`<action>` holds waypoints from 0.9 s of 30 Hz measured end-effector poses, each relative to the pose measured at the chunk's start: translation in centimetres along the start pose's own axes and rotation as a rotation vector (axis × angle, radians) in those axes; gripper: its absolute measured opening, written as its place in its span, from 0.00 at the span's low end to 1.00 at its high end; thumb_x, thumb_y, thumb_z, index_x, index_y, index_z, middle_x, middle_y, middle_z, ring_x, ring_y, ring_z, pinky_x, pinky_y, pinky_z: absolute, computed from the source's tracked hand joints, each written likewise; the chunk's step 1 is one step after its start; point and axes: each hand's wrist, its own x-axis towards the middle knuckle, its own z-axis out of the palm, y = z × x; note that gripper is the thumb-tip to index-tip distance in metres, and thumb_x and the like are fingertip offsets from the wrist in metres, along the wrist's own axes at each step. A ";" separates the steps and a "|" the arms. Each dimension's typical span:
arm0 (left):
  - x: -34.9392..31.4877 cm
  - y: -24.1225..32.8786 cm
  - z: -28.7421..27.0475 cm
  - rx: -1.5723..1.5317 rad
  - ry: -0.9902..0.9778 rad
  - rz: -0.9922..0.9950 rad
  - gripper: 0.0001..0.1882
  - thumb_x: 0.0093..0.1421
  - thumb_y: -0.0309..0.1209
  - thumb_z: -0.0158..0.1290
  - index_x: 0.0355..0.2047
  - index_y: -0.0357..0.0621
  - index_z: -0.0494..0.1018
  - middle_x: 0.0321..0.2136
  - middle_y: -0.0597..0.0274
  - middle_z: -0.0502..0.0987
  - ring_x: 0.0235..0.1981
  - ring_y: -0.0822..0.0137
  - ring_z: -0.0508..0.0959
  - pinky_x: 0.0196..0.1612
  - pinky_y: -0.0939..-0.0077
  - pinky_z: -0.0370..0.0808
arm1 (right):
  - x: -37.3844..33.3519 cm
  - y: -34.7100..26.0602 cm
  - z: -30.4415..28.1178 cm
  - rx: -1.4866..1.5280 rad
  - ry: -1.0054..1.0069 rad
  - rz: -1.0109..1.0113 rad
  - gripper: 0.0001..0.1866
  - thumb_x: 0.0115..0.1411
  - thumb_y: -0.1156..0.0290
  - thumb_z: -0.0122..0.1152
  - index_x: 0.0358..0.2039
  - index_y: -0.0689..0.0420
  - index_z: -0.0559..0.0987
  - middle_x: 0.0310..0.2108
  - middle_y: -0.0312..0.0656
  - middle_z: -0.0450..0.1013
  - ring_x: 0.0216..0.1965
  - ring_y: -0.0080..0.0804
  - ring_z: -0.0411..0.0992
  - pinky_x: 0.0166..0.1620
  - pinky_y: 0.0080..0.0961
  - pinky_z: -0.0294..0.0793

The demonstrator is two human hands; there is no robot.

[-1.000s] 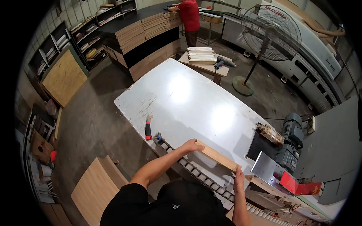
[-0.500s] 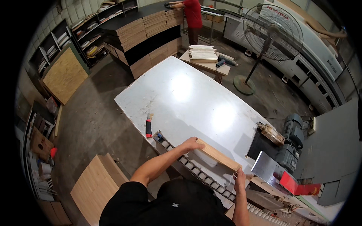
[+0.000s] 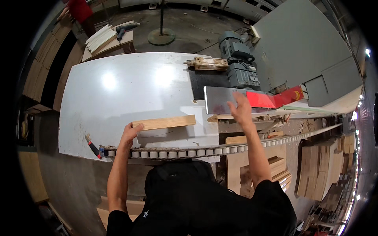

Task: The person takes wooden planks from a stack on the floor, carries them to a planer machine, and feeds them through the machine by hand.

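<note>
My left hand (image 3: 129, 134) grips the left end of a short pale wooden board (image 3: 167, 123), thumb on top. The board is held level above the white tabletop (image 3: 118, 98) and casts a shadow on it. My right hand (image 3: 241, 108) is off the board, raised with its fingers spread. It appears in front of a shiny metal plate (image 3: 218, 101) with a red guard (image 3: 262, 100) beside it; whether it touches the plate I cannot tell. Along the table's near edge, close to my body, runs a roller track (image 3: 183, 153).
A tool with a red and black handle (image 3: 93, 148) lies at the table's left corner. Beyond the plate stand a grey motor (image 3: 238, 53) and a rusty cylinder (image 3: 206, 63). Wooden strips (image 3: 100, 39) and a drill (image 3: 125, 29) lie far left, near a person in red (image 3: 80, 10). Stacked boards (image 3: 321, 167) stand right.
My right hand has let go of the board's right end and moved to the metal plate, fingers opening. My left hand still holds the board. The view has swung to the right.
</note>
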 end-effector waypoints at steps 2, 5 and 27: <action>-0.3 -0.5 -0.4 0.013 0.048 -0.025 0.39 0.49 0.45 0.69 0.53 0.29 0.70 0.43 0.53 0.78 0.42 0.64 0.76 0.46 0.68 0.71 | 1.5 2.1 -0.7 -0.153 -0.108 0.058 0.33 0.53 0.64 0.67 0.57 0.64 0.71 0.56 0.57 0.70 0.56 0.54 0.67 0.59 0.43 0.66; -0.6 -0.8 -0.6 -0.045 0.022 0.031 0.39 0.49 0.45 0.68 0.53 0.29 0.70 0.42 0.53 0.78 0.42 0.64 0.75 0.46 0.68 0.71 | 2.1 4.6 -1.1 -0.334 -0.199 0.103 0.37 0.54 0.62 0.66 0.61 0.66 0.66 0.62 0.60 0.62 0.62 0.57 0.61 0.63 0.45 0.61; 0.2 -0.8 -0.4 -0.021 0.058 -0.021 0.42 0.55 0.54 0.63 0.55 0.28 0.68 0.45 0.48 0.77 0.45 0.63 0.75 0.49 0.67 0.71 | -1.5 8.7 4.3 -0.359 -0.075 0.231 0.46 0.61 0.45 0.55 0.68 0.65 0.54 0.69 0.58 0.52 0.70 0.56 0.49 0.69 0.50 0.46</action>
